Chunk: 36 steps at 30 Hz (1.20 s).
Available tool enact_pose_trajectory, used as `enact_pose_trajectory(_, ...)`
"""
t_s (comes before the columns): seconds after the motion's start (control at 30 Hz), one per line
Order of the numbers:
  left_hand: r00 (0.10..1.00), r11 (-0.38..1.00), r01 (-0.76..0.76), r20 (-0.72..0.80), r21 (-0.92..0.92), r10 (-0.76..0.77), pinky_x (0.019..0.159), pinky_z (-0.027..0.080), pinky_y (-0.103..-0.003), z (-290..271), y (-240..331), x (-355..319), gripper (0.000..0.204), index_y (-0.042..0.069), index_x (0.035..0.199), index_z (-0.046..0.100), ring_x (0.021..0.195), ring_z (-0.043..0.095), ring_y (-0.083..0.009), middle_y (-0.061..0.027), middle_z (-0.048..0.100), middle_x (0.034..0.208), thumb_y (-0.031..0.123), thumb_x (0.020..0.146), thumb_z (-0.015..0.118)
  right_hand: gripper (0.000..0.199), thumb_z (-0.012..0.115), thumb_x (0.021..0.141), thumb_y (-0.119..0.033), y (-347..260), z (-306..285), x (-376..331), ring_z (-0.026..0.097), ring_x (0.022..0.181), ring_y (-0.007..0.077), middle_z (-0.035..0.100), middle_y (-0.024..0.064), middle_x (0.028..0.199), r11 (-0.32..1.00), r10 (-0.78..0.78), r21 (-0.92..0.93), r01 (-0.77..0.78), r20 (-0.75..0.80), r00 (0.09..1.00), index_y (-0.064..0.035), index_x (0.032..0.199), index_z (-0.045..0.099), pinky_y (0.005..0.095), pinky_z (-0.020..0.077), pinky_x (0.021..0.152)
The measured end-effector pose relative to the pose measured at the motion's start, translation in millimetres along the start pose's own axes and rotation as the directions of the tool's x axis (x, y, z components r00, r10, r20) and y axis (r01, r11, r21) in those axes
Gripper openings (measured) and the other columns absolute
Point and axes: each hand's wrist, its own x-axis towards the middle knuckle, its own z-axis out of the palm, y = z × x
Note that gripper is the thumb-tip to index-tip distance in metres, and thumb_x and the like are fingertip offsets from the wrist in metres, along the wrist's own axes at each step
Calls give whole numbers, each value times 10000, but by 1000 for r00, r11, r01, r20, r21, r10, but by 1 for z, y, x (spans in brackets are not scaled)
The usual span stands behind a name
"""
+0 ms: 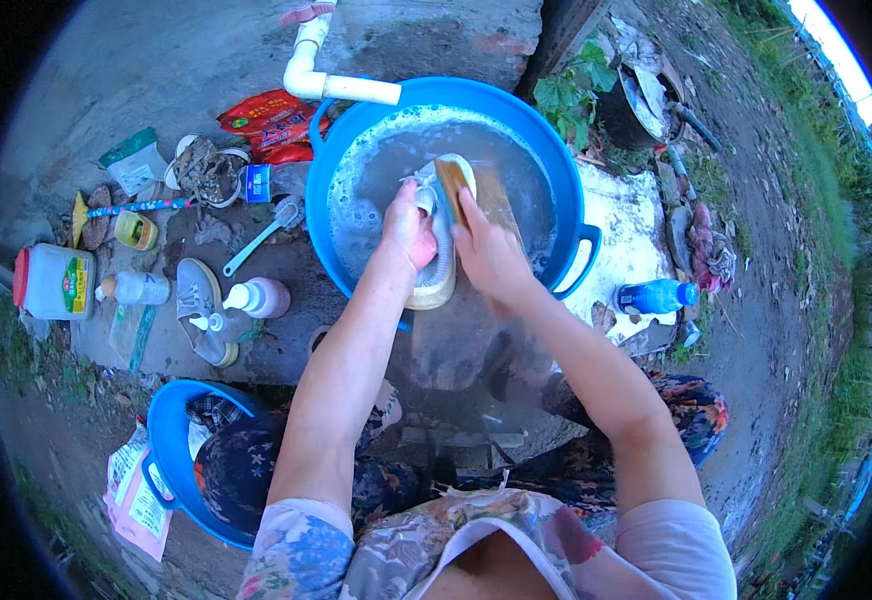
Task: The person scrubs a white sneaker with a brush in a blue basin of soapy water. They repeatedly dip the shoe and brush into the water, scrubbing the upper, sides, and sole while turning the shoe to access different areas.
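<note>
My left hand [411,228] is closed around a pale grey sneaker [441,262], its fingers at the shoe's opening. The shoe lies on a wooden board [456,345] that slopes out of a blue basin [564,160] of cloudy, sudsy water [386,140]. In my right hand [486,250] is a scrub brush [450,182] with a wooden back, pressed against the shoe's side near its end. The brush's bristles are mostly hidden, and the right hand is slightly blurred.
A white pipe [356,88] juts over the basin's far rim. On the left stand another grey sneaker [199,305], a pump bottle [261,297], a long-handled brush [266,235] and a red-lidded jar [56,283]. A blue bottle [656,296] lies right; a second blue tub [161,420] sits near left.
</note>
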Motion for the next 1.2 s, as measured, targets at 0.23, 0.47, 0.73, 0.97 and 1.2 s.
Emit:
enact_pose_trajectory(0.23, 996, 995, -58, -69, 78, 63, 996, 382, -406, -5, -4, 6, 495, 34, 1296, 423, 1143, 501, -263, -154, 482, 1294, 402, 986, 306, 521, 470, 899, -284, -7, -3, 6, 622, 748, 450, 620, 295, 800, 989, -70, -132, 70, 5, 998, -139, 1382, 337, 526, 490, 736)
enact_pose_trajectory(0.47, 998, 998, -51, 19, -19, 52, 1020, 379, -422, 1, -8, 4, 448, -6, 1307, 409, 1165, 504, -287, -175, 501, 1284, 289, 988, 300, 532, 446, 894, -348, 84, -6, 90, 534, 1118, 379, 572, 224, 1181, 884, 457, -59, -464, -101, 884, -79, 1350, 402, 434, 417, 949)
enact_pose_trajectory(0.73, 997, 999, 36, 66, 39, -39, 1002, 381, -443, 6, 13, -15, 547, 6, 1310, 408, 1182, 481, -282, -173, 486, 1294, 420, 985, 260, 504, 506, 910, -202, -10, -27, -31, 494, 1199, 325, 532, 214, 1253, 984, -148, 93, 151, -33, 988, -60, 1375, 373, 390, 413, 971)
enact_pose_trajectory(0.97, 999, 985, -51, 16, 166, 49, 979, 390, -458, 0, -3, 1, 734, 45, 1327, 397, 1144, 499, -303, -174, 466, 1311, 634, 908, 271, 499, 466, 911, -290, -23, 1, 12, 598, 804, 472, 601, 322, 867, 1000, 18, -24, -18, -10, 1000, -158, 1383, 369, 535, 466, 746)
enact_pose_trajectory(1.2, 996, 999, -22, -87, -35, 19, 1007, 369, -465, 3, 6, -1, 529, -8, 1274, 427, 1135, 511, -320, -180, 516, 1252, 410, 977, 296, 504, 515, 896, -279, 19, -19, -23, 608, 974, 388, 599, 280, 1041, 950, -183, 244, 196, -75, 980, -91, 1352, 415, 430, 467, 873)
